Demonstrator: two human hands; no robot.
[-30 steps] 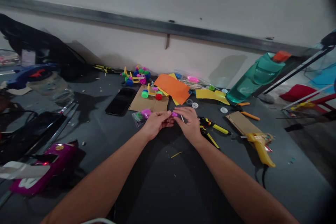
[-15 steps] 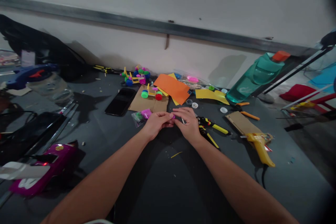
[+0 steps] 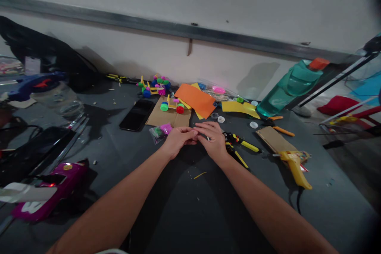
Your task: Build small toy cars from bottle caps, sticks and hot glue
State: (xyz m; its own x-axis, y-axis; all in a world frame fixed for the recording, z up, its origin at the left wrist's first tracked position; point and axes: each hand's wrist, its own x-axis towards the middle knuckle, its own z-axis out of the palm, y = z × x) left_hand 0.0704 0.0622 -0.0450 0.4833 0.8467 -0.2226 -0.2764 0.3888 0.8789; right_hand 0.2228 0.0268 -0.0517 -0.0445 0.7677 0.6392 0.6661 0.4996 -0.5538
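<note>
My left hand (image 3: 178, 141) and my right hand (image 3: 213, 139) meet over the dark table, fingertips pressed together in a pinch. The small purple piece that showed between them a moment ago is now almost wholly covered by the fingers. A short thin white stick (image 3: 208, 138) pokes out under my right fingers. Just left of my left hand lies a clear bag with a bright purple bit (image 3: 166, 128) and green pieces. Beside my right hand, yellow-and-black pliers (image 3: 244, 144) lie with their handles spread. A thin yellow strip (image 3: 200, 175) rests nearer to me.
Behind my hands are cardboard (image 3: 154, 117) with a small wheeled toy (image 3: 172, 105), orange paper (image 3: 195, 98) and a phone (image 3: 137, 115). A glue gun (image 3: 294, 166), cardboard and a teal bottle (image 3: 288, 87) stand or lie right. A purple power unit (image 3: 56, 190) sits left.
The purple piece between the fingertips has become nearly hidden as the fingers shifted slightly. Both hands stay in almost the same place.
</note>
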